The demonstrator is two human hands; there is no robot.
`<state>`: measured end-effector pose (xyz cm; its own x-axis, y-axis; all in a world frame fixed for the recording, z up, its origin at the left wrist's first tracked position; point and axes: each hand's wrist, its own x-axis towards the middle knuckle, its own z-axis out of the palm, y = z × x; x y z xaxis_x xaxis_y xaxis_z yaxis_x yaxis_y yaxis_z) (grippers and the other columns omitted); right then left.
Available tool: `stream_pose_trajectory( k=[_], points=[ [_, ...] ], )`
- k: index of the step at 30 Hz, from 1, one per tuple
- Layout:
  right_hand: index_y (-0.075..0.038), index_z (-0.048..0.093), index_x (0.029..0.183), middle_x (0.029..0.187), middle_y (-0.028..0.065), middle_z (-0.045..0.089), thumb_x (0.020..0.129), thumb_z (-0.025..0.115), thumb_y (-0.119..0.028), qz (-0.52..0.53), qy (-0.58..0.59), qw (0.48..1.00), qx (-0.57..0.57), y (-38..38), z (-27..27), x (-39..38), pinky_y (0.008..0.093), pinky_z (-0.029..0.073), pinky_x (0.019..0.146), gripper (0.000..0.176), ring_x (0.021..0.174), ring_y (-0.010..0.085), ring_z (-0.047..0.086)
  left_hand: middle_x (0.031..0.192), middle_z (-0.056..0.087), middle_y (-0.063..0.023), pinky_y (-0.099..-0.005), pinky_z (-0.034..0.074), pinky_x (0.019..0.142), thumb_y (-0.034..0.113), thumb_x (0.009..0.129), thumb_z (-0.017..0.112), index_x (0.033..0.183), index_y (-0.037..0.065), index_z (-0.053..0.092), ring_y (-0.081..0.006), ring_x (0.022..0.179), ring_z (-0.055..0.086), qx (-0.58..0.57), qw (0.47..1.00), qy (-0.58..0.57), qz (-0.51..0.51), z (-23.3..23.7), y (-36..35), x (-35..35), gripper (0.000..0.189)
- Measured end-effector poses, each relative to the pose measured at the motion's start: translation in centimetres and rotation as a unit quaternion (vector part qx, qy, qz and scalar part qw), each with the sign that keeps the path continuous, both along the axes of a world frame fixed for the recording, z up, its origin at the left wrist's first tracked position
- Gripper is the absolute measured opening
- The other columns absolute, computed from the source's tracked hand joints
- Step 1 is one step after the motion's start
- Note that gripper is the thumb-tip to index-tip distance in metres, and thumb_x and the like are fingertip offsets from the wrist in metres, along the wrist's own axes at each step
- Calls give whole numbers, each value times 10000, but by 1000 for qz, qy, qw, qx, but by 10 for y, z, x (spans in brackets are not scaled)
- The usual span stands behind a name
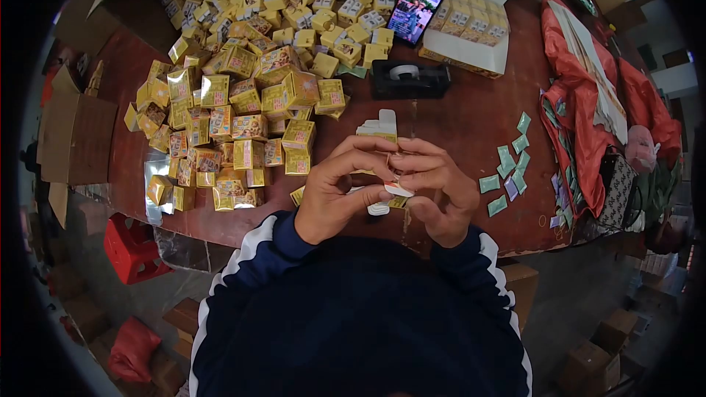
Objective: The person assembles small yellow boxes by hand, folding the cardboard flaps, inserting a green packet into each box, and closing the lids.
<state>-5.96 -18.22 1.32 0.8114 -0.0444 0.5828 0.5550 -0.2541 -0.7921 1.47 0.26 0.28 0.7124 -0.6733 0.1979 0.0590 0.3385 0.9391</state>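
Note:
Near the table's front edge, my left hand (340, 189) and my right hand (440, 195) meet over a small yellow carton with white flaps (399, 192). The fingers of both hands are closed round it, and they hide most of its body. Just beyond my fingertips lies another white and yellow flap (380, 126); whether it belongs to the same carton I cannot tell. Many gold printed boxes (248, 127) are heaped to the left of my left hand. Small green packets (506, 162) lie scattered to the right of my right hand.
Yellow cartons (294, 0) pile up at the back. A lit phone (417, 11) leans by an open white box of small boxes (471, 18). In front of it stands a black tape dispenser (409, 79). Red plastic bags (581, 66) cover the right side; a red stool (132, 248) stands at lower left.

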Motion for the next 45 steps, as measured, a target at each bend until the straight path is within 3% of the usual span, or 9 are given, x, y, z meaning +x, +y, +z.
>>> stream_pose_trajectory(
  k=[3,9,15,22,28,36,39,43,45],
  points=[
    [11,694,974,1073,163,715,797,763,29,-23,76,994,80,6,1,-1,405,527,954,190,1152,354,640,1330,514,-112,-314,573,912,-13,841,744,1093,32,679,-191,1138,610,22,1000,3,-8,8,1,-1,264],
    [23,704,953,1052,168,725,792,776,28,-42,80,996,12,-1,10,4,369,545,927,176,1060,281,691,1331,520,-113,-308,571,903,-25,831,748,1142,36,671,-187,1131,617,59,998,1,6,16,2,-2,326],
    [34,710,941,1002,158,737,814,743,41,-47,145,985,81,1,12,4,333,562,878,131,982,230,715,1326,524,-99,-311,568,900,7,837,757,1202,61,658,-196,1173,594,85,996,6,-14,19,5,0,382],
    [30,710,923,993,154,740,825,727,45,-60,168,981,80,0,10,1,320,567,847,101,970,226,718,1316,531,-87,-305,561,896,39,851,756,1248,85,653,-194,1190,581,96,995,13,-29,16,5,-1,413],
    [29,699,880,966,160,731,817,739,40,-35,99,994,36,-9,10,6,372,559,886,75,988,280,714,1326,528,-103,-305,553,908,43,884,724,1239,84,658,-198,1195,576,72,997,17,-15,14,2,-4,364],
    [11,677,989,1100,168,690,796,767,29,8,29,1000,-3,-9,2,6,433,543,944,213,1111,333,660,1339,516,-125,-317,559,915,16,917,675,1189,70,668,-208,1199,575,41,999,-8,3,9,1,-3,277],
    [23,671,988,1094,187,683,818,732,47,-1,-6,999,-33,-6,2,4,454,516,976,182,1122,378,645,1340,511,-128,-319,564,916,7,917,670,1167,63,668,-211,1199,578,46,999,-8,-1,9,1,-3,257],
    [7,686,1018,1142,206,668,857,716,-8,-6,-37,996,-75,-10,-1,4,437,526,960,164,1152,388,628,1341,508,-129,-311,554,933,-23,905,667,1153,59,665,-204,1196,577,46,999,4,-4,8,2,-4,261],
    [-22,693,1112,1206,163,662,870,715,-51,-4,-11,993,-121,-17,11,2,402,532,954,245,1163,333,629,1348,506,-135,-324,544,940,-46,890,669,1132,58,672,-217,1189,584,37,999,-21,14,10,4,-2,264]
  ],
)
